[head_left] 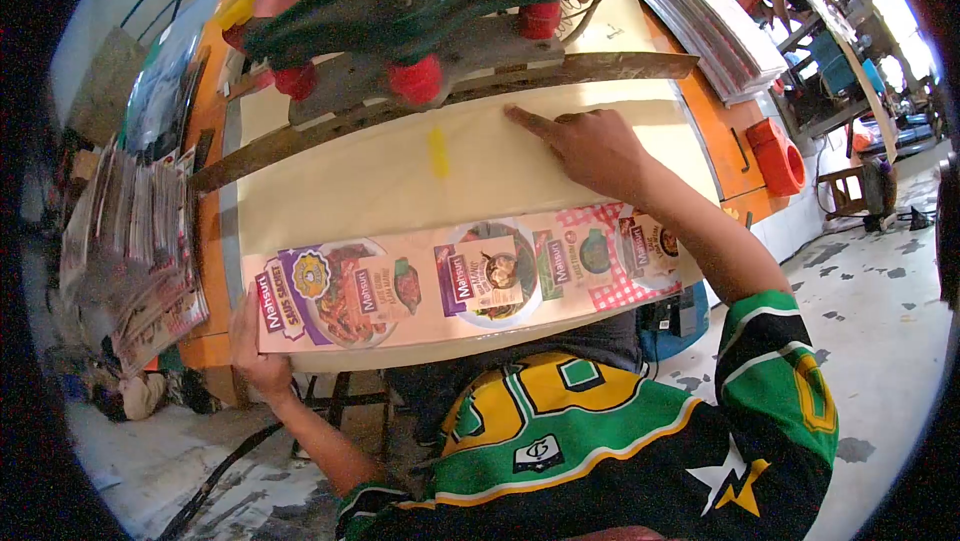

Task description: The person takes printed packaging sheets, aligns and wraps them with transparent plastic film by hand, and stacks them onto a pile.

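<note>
A long printed sheet [415,291] with food pictures lies along the near edge of the cream work surface [340,181]. My left hand [262,346] is at the sheet's left end, its fingers along the edge and closed on it. My right hand [590,146] is over the cream surface beyond the sheet, index finger stretched out to a spot near the metal bar [350,121], the other fingers curled, with nothing seen in it. The right forearm passes over the sheet's right end.
A dark green machine [400,21] with red knobs stands over the far side. Stacks of printed sheets lie at the left [130,231] and far right [710,36]. A red ring-shaped object [775,158] and a hex key [740,150] are at the right edge. People sit far behind.
</note>
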